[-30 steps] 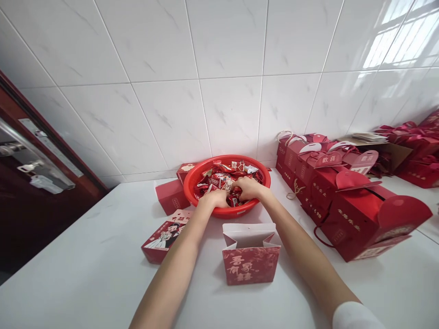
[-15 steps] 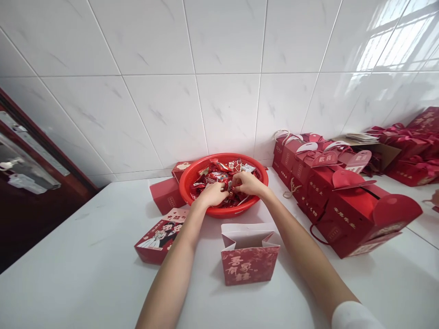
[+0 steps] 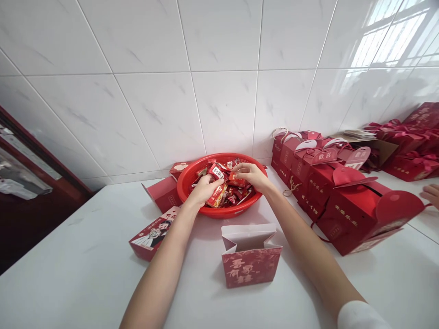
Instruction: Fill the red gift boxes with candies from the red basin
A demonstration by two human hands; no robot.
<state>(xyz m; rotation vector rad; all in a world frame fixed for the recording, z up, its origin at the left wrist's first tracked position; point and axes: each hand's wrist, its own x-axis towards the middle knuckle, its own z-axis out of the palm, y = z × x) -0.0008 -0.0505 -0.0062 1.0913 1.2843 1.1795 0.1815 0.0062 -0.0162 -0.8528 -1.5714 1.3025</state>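
Note:
A red plastic basket (image 3: 184, 191) full of red wrapped candies (image 3: 233, 196) stands against the wall. Inside it, my left hand (image 3: 203, 191) is closed on candy packets, one with a white label (image 3: 216, 172); its thumb lies over them and most fingers are hidden. Over the basket's right side, my right hand (image 3: 252, 176) has its fingers bent round a red candy packet (image 3: 236, 180). Between my forearms, a red paper gift box (image 3: 252, 269) stands upright with its white-lined top unfolded.
Left of the basket lie a red box with a printed couple (image 3: 151, 237) and a plain red box (image 3: 166, 196). Several handled gift boxes (image 3: 346, 219) line the right side. Another person's hand (image 3: 432, 194) shows at the right edge, near ribboned boxes (image 3: 414, 162).
My hands have moved apart in the basket; the left now lifts packets and the right has risen slightly. Another person's hand has come in further at the right edge.

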